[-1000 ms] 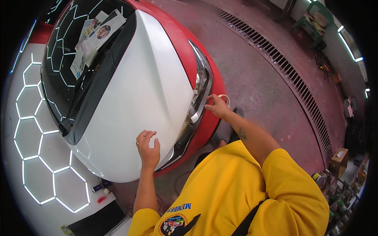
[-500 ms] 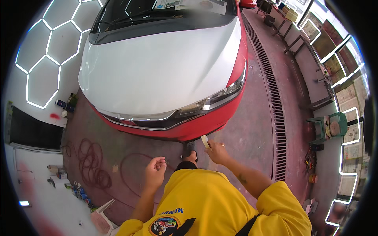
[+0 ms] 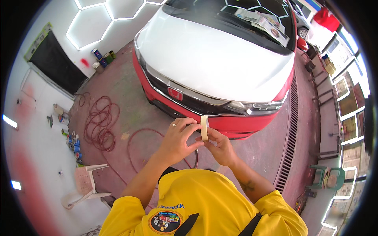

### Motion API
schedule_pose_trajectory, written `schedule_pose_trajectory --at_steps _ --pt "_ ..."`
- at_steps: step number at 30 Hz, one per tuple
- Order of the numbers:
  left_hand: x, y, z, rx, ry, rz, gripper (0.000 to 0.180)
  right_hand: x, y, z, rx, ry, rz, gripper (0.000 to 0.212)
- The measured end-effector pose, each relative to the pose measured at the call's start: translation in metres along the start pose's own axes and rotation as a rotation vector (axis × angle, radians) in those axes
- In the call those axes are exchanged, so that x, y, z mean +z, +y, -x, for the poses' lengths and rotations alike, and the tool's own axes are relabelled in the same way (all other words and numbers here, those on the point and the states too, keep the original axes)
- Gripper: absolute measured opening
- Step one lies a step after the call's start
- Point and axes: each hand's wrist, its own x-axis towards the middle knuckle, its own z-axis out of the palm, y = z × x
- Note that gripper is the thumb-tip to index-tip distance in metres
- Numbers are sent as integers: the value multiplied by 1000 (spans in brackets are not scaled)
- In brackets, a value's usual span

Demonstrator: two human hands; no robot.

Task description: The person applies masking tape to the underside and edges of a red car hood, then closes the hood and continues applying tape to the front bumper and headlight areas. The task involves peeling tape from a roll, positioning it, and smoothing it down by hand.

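Observation:
A roll of cream masking tape (image 3: 204, 128) stands on edge between my two hands, in front of the car's bumper. My right hand (image 3: 221, 149) grips it from the right, thumb below and fingers behind. From the left, my left hand (image 3: 177, 137) meets the roll with its fingertips, the fingers bent and the thumb beneath. A ring shows on one left finger. Just beyond my hands is the car (image 3: 220, 59), with a white hood, red bumper and dark grille. The far side of the roll is hidden.
A red hose (image 3: 100, 133) lies coiled on the floor to the left. Paint cans (image 3: 103, 61) and a pale plastic chair (image 3: 84, 179) stand by the left wall. A floor grate (image 3: 289, 145) runs along the right, with a green chair (image 3: 334, 177) beyond it.
My left hand has risen and come across to the tape roll in my right hand. The roll has been brought up between both hands. My view has turned left, showing more of the car's front.

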Motion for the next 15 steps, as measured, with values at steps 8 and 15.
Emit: schedule_pose_trajectory --at_steps 8,15 --pt "-139 -148 134 -299 98 -58 53 220 19 -125 -195 -187 587 48" --pt "-242 -255 228 -538 180 48 47 379 30 -214 -114 -413 545 28"
